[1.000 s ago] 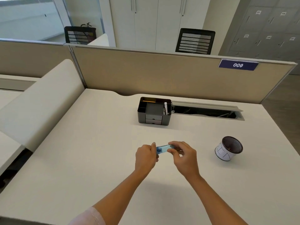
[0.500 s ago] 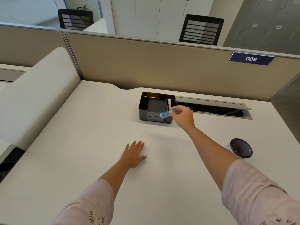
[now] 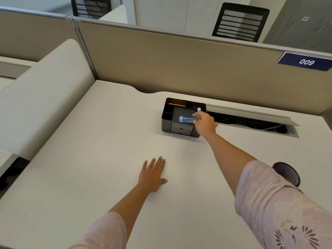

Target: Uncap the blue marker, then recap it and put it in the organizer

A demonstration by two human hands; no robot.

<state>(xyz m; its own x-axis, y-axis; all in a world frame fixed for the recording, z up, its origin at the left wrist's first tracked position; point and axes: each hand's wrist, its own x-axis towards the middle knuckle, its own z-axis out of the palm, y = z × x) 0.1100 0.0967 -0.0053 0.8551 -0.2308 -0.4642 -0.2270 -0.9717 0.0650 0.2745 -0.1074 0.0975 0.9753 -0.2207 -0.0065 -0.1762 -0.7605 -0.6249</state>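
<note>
The blue marker [image 3: 186, 119] has its cap on and lies almost level, cap end to the left, over the middle tray of the black desk organizer [image 3: 167, 123]. My right hand [image 3: 204, 123] is stretched out to the organizer's right side and pinches the marker's right end between thumb and fingers. My left hand [image 3: 154, 174] rests flat on the desk, palm down with fingers spread, well in front of the organizer and holding nothing. A white pen [image 3: 198, 109] stands in the organizer's right slot, just behind my right hand.
A black mesh cup [image 3: 287, 174] stands at the right, partly hidden by my right sleeve. Behind the organizer an open cable slot [image 3: 251, 124] runs along the desk. A beige partition [image 3: 179, 65] closes the far edge. A padded divider [image 3: 45, 97] rises on the left.
A second ago both hands held the marker near the desk's front. My left hand let go and settled flat on the desk. My right hand carried the marker over the organizer and lowered it.
</note>
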